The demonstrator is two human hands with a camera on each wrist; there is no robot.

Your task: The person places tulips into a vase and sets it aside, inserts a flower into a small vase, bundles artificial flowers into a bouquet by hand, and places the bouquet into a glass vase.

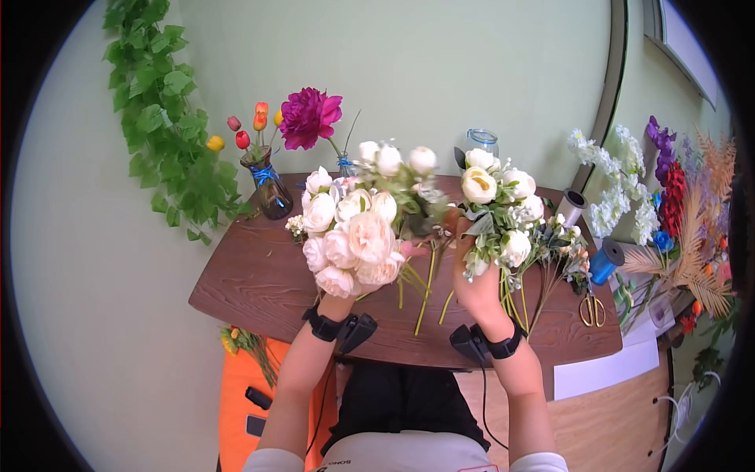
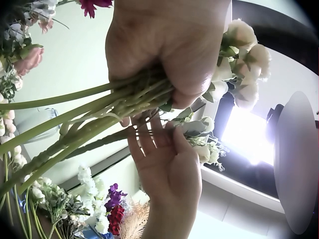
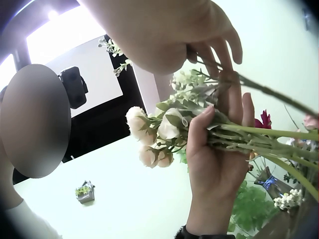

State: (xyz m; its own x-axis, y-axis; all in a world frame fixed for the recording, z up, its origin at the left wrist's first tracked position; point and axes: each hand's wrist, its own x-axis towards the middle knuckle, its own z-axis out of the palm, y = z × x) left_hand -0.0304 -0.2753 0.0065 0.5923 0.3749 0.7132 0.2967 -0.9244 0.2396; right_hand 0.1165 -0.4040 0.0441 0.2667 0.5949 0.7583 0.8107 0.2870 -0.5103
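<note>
My left grip is closed round a bunch of pale flowers above the counter; my right grip pinches a darker stem beside it. I'm gathering, I'd say; the next move (no rush) calls for settling that stem among the others. Scissors lie rightward.

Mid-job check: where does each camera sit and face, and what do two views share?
Left wrist: on that wrist, facing the left hand gripping stems; right hand and blurred head show.
Right wrist: on that wrist, facing the right hand, with left hand and pale flowers beyond; blurred head at left.
Head view: on the head, facing forward and down over the table; forearms, trousers and both hands show, the left mostly behind pink flowers.
Shared: both wrist views show both hands and the stems.
</note>
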